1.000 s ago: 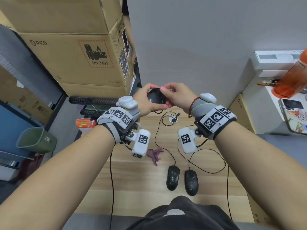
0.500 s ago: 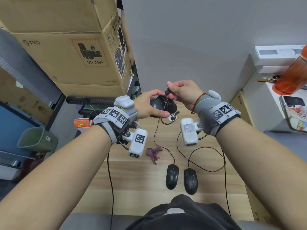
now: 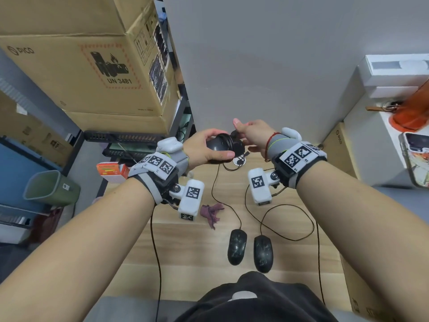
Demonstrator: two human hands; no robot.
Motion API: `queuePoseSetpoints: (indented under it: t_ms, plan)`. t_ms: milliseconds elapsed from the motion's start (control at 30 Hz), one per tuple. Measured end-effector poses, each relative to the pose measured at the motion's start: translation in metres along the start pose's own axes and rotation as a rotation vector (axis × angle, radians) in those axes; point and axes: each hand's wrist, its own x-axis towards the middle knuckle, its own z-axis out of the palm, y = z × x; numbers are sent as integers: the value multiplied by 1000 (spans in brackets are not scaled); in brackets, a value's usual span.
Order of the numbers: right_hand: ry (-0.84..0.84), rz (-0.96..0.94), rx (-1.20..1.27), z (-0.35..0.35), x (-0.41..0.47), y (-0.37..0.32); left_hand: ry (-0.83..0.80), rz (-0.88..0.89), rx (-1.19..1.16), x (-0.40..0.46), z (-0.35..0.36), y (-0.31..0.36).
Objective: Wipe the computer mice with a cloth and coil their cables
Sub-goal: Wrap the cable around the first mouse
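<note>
Our left hand [image 3: 204, 147] grips the mouse [image 3: 217, 145]; our right hand [image 3: 253, 133] pinches its cable [image 3: 229, 141], best wound in snug, even turns

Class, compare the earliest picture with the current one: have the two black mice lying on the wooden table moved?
No. The two mice lie side by side in the same spot relative to the purple cloth and the table's plank lines; only the camera shifted.
</note>
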Motion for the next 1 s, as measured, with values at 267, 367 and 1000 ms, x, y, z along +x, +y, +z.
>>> queuePoseSetpoints:
  t_ms: [267,367,1000]
  plan:
    - [-280,199,279,27,21,23,224,-297,-612,31,-1,-28]
    - [-350,153,292,39,35,30,263,-368,-676,40,0,-43]
    - [-392,132,128,73,107,93,230,-575,-544,83,-11,-131]
